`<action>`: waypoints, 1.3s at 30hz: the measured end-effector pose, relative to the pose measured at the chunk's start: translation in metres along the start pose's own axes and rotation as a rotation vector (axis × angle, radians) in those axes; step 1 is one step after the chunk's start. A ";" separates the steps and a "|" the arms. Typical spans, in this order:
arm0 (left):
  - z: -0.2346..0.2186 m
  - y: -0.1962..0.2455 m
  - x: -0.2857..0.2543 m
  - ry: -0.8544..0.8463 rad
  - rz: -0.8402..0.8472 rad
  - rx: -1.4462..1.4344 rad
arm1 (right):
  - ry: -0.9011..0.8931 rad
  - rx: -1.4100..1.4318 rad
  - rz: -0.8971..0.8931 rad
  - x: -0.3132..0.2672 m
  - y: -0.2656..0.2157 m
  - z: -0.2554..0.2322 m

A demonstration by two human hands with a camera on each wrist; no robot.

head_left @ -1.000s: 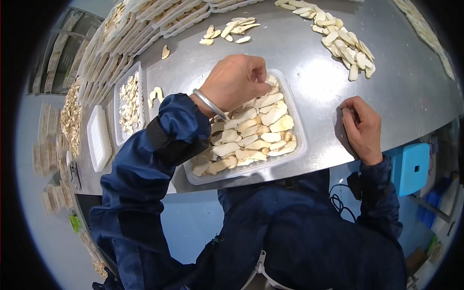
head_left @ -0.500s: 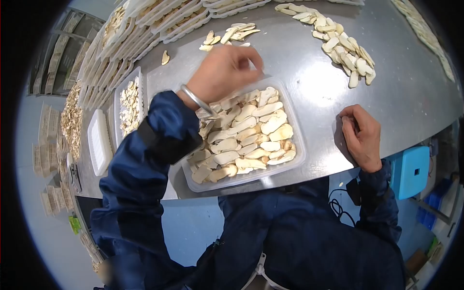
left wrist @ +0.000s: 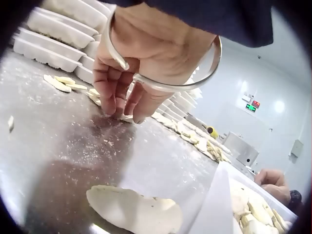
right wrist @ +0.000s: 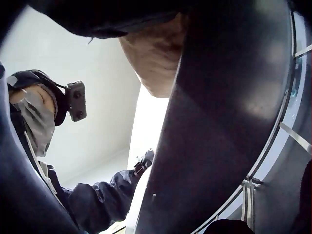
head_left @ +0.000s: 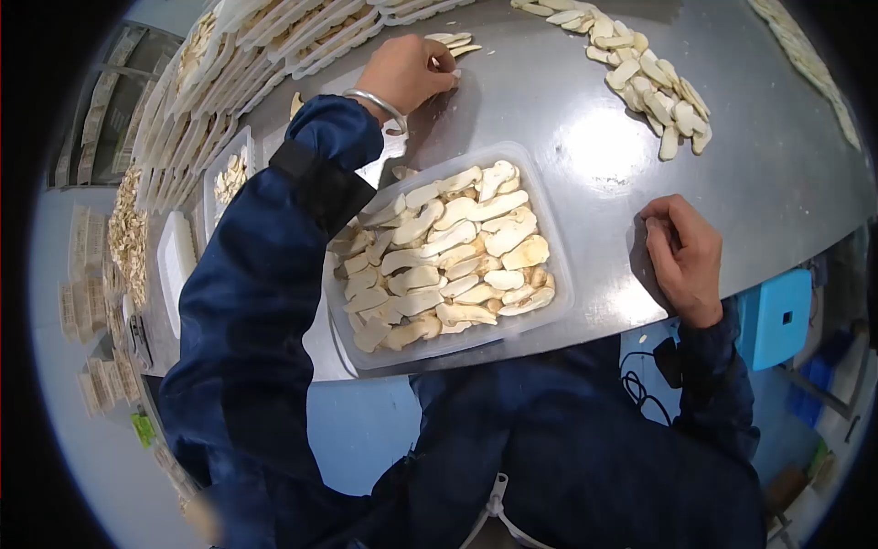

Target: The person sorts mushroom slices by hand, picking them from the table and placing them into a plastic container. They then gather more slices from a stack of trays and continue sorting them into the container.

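Rows of pale slices (head_left: 448,240) fill a clear plastic tray (head_left: 565,302) at the table's near edge. Beyond it, my left hand (head_left: 407,73) reaches down to the metal table, fingertips beside a few loose slices (head_left: 455,41). In the left wrist view, the thumb and fingers of my left hand (left wrist: 139,73) pinch a small pale slice (left wrist: 127,118) at the tabletop; another slice (left wrist: 136,209) lies nearer the camera. Loosely curled, my right hand (head_left: 684,261) rests on the table right of the tray, holding nothing visible. Its fingers are hidden in the right wrist view.
Stacked filled trays (head_left: 197,110) stand at the back left, near a white tray (head_left: 176,261) and a tray of small pieces (head_left: 212,188). A long pile of slices (head_left: 649,87) lies at the back right. A blue stool (head_left: 776,320) is below the table's right side.
My left hand has moved from above the tray's far edge to the loose slices beyond it, and its fingertips have closed on one. My right hand has stayed in place.
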State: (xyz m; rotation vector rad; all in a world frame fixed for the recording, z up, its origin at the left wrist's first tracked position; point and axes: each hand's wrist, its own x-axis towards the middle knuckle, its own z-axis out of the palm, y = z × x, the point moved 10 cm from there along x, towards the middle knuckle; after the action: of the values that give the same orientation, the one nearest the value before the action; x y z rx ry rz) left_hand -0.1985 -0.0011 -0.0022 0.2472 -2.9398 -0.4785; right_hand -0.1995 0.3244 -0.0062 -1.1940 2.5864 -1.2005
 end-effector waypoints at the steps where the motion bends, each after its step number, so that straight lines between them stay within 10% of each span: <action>1: 0.000 0.000 0.000 0.002 -0.003 0.028 | 0.008 0.011 0.001 0.000 0.000 0.000; 14: -0.034 -0.009 -0.062 -0.205 -0.203 -0.397 | 0.035 -0.003 -0.060 -0.002 0.003 0.003; 26: -0.075 -0.004 -0.232 0.120 -0.367 -0.440 | 0.032 -0.024 -0.088 0.000 0.000 0.004; 39: -0.038 0.012 -0.197 0.005 -0.252 -0.377 | 0.032 -0.073 -0.101 -0.001 -0.004 0.004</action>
State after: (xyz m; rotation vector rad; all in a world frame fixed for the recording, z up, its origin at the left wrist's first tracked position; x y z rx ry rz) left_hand -0.0009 0.0350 0.0132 0.5680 -2.7505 -1.0457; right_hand -0.1949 0.3205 -0.0066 -1.3457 2.6434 -1.1615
